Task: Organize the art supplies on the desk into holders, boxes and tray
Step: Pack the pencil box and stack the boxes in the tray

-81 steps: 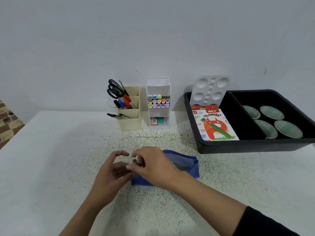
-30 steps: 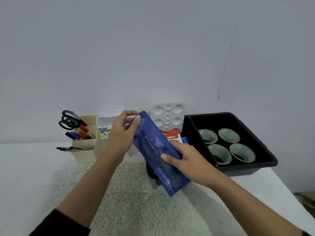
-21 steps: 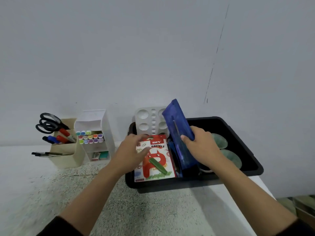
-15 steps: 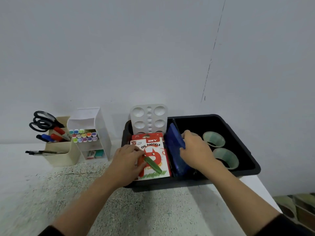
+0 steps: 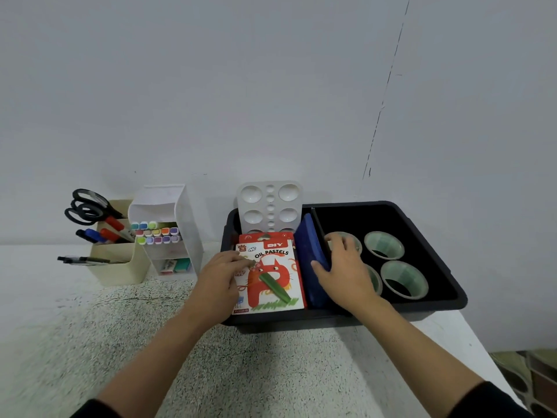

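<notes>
Speckled desk (image 5: 271, 372), black tray (image 5: 428, 309) at its right end, oil pastels box (image 5: 278, 292) flat in the tray's left compartment, blue pencil case (image 5: 310, 245) on edge between box and divider (image 5: 317, 220), your right hand (image 5: 346, 276) gripping it, your left hand (image 5: 218, 282) pressing bent fingertips on the box.

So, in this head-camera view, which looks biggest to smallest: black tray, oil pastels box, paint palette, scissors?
1. black tray
2. oil pastels box
3. paint palette, lower part hidden, so unsure against the box
4. scissors
</notes>
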### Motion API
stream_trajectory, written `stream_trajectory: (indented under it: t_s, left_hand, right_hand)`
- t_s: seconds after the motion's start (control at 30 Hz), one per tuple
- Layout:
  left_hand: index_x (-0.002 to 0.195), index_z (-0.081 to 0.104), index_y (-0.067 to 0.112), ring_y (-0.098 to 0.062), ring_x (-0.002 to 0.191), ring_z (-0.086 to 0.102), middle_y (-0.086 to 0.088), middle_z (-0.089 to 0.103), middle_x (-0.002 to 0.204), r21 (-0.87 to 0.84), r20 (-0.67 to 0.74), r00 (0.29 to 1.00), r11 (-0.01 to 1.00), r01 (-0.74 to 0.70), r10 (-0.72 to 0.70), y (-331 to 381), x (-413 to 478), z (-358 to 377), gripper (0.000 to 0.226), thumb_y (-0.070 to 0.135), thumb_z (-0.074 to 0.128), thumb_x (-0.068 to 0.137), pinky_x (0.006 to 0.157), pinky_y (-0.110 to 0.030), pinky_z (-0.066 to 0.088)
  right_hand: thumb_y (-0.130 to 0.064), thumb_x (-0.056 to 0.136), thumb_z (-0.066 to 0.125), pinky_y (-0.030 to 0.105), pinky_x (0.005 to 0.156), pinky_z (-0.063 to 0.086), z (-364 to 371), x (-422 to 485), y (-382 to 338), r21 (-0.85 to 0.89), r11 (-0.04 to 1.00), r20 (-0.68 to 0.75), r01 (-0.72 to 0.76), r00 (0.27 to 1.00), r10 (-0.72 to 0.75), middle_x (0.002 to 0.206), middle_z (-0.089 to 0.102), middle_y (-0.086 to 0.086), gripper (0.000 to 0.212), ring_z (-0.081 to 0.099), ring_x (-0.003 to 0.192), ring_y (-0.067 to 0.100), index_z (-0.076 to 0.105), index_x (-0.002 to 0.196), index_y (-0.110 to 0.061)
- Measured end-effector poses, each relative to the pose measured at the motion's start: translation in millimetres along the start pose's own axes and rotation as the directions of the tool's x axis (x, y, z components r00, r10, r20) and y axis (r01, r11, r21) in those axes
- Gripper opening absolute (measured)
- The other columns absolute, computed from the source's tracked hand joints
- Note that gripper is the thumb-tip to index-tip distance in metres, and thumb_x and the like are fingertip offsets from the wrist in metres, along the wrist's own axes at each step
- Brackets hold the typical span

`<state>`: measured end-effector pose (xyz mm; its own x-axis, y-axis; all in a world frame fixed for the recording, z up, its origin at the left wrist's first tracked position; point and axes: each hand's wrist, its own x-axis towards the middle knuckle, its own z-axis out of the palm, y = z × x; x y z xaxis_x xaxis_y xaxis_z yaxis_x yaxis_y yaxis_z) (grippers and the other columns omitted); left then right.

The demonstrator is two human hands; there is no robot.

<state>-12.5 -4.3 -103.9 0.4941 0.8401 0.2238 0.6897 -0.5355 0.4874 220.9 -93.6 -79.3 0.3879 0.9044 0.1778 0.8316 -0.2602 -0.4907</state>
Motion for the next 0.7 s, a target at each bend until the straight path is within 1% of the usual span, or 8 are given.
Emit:
stream_trajectory:
  t_s: [0.07, 0.13, 0.23, 0.33, 0.43, 0.57, 0.67, 0.7]
  left_hand:
    - [0.133, 0.065, 0.018, -0.01, 0.135, 0.039, 0.004, 0.055, 0.14, -0.036, -0.022, 1.0, 0.999, 0.021, -0.022, 1.4, -3.3, 1.6, 0.046, -0.003, 0.046, 0.097, 0.113, -0.028, 0.032]
    - [0.132, 0.066, 0.018, -0.011, 0.136, 0.039, 0.003, 0.055, 0.141, -0.049, -0.038, 0.998, 0.998, 0.042, -0.044, 0.0, -4.8, 3.2, 0.046, -0.003, 0.047, 0.097, 0.115, -0.03, 0.034]
    - [0.125, 0.07, 0.019, -0.013, 0.138, 0.041, 0.0, 0.058, 0.141, -0.052, -0.047, 0.998, 0.998, 0.046, -0.048, -6.6, -6.1, 2.1, 0.044, -0.004, 0.049, 0.095, 0.116, -0.034, 0.035]
    - [0.118, 0.074, 0.021, -0.014, 0.138, 0.043, -0.001, 0.057, 0.142, -0.042, -0.047, 0.998, 0.998, 0.047, -0.049, -13.5, -7.6, -3.0, 0.041, -0.003, 0.05, 0.094, 0.115, -0.036, 0.036]
    - [0.116, 0.075, 0.02, -0.015, 0.136, 0.045, -0.002, 0.057, 0.143, -0.034, -0.06, 0.996, 0.998, 0.058, -0.06, -17.4, -10.1, -8.9, 0.039, -0.001, 0.051, 0.095, 0.112, -0.036, 0.04]
    - [0.115, 0.075, 0.016, -0.015, 0.134, 0.046, -0.002, 0.059, 0.139, -0.021, -0.078, 0.995, 0.997, 0.069, -0.07, -21.6, -13.6, -15.5, 0.037, -0.003, 0.052, 0.094, 0.109, -0.031, 0.038]
    - [0.118, 0.074, 0.015, -0.015, 0.135, 0.044, -0.003, 0.059, 0.139, -0.017, -0.085, 0.992, 0.995, 0.095, -0.096, -26.4, -16.4, -19.2, 0.038, -0.003, 0.051, 0.094, 0.109, -0.029, 0.035]
    - [0.119, 0.073, 0.014, -0.016, 0.135, 0.044, -0.004, 0.059, 0.139, -0.011, -0.089, 0.991, 0.995, 0.1, -0.101, -28.7, -17.4, -19.9, 0.038, -0.003, 0.051, 0.094, 0.11, -0.029, 0.035]
  right_hand:
    - [-0.033, 0.101, 0.055, 0.037, 0.094, 0.047, -0.6, 2.9, 0.9, 0.098, 0.99, 0.143, -0.1, 0.986, 0.085, 0.141, 0.049, 0.011, 0.052, 0.054, 0.123, 0.027, 0.037, 0.145, -0.011]
    - [-0.033, 0.104, 0.049, 0.034, 0.084, 0.049, 0.2, 3.6, 0.1, 0.117, 0.989, 0.179, -0.086, 0.982, 0.064, 0.129, 0.06, 0.011, 0.043, 0.059, 0.112, 0.025, 0.042, 0.14, -0.011]
    - [-0.031, 0.106, 0.044, 0.032, 0.075, 0.044, 2.4, 1.8, -5.8, 0.132, 0.988, 0.19, -0.079, 0.98, 0.053, 0.116, 0.064, 0.01, 0.044, 0.06, 0.099, 0.022, 0.039, 0.143, -0.009]
    - [-0.03, 0.107, 0.042, 0.033, 0.074, 0.044, 7.3, 1.0, -14.3, 0.116, 0.992, 0.194, -0.057, 0.98, 0.034, 0.109, 0.063, 0.009, 0.048, 0.058, 0.094, 0.021, 0.032, 0.149, -0.01]
    - [-0.028, 0.108, 0.041, 0.034, 0.075, 0.045, 13.1, 0.2, -21.6, 0.137, 0.99, 0.199, -0.04, 0.98, 0.012, 0.099, 0.057, 0.004, 0.045, 0.055, 0.088, 0.019, 0.034, 0.148, -0.009]
    - [-0.026, 0.107, 0.042, 0.037, 0.077, 0.049, 19.8, 0.2, -31.2, 0.156, 0.987, 0.194, -0.05, 0.981, 0.019, 0.098, 0.06, 0.005, 0.044, 0.057, 0.085, 0.02, 0.035, 0.148, -0.009]
    - [-0.025, 0.105, 0.046, 0.035, 0.069, 0.051, 27.8, 1.7, -36.5, 0.192, 0.979, 0.18, -0.073, 0.983, 0.038, 0.094, 0.062, 0.003, 0.044, 0.06, 0.077, 0.016, 0.037, 0.147, -0.011]
    - [-0.024, 0.104, 0.048, 0.034, 0.069, 0.051, 28.9, 2.3, -38.5, 0.218, 0.972, 0.166, -0.084, 0.985, 0.048, 0.099, 0.063, 0.003, 0.049, 0.061, 0.081, 0.016, 0.034, 0.15, -0.013]
